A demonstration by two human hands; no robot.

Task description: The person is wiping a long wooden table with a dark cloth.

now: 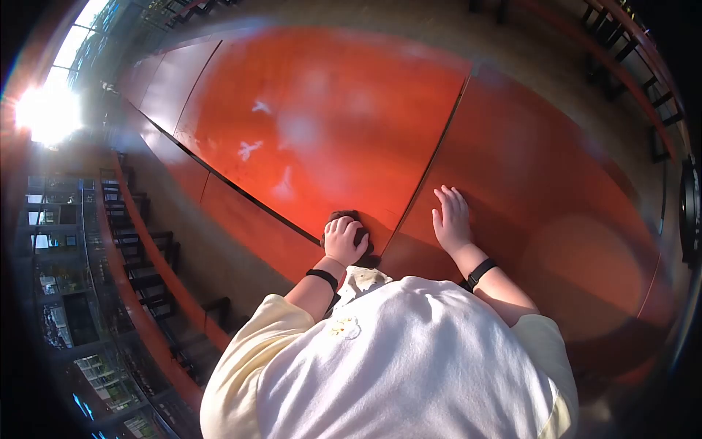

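Note:
Near the front edge of the orange-red table [329, 110], my left hand [344, 240] is curled over a dark brown, soft-looking object [360, 235]. Its fingers are wrapped over the top, and part of the dark object shows around them. To the right, across a seam in the tabletop, my right hand [452, 218] lies flat on the red surface, fingers stretched out, holding nothing. Both wrists wear black bands. Just in front of my body, a pale crumpled thing [363, 281] lies beside the left wrist; what it is cannot be made out.
Dark seams divide the tabletop into panels. Long red benches or rails [139, 293] with dark supports run along the left, and more [643, 58] stand at the upper right. Windows with bright sun are at the left. A dark round object [688, 212] is at the right edge.

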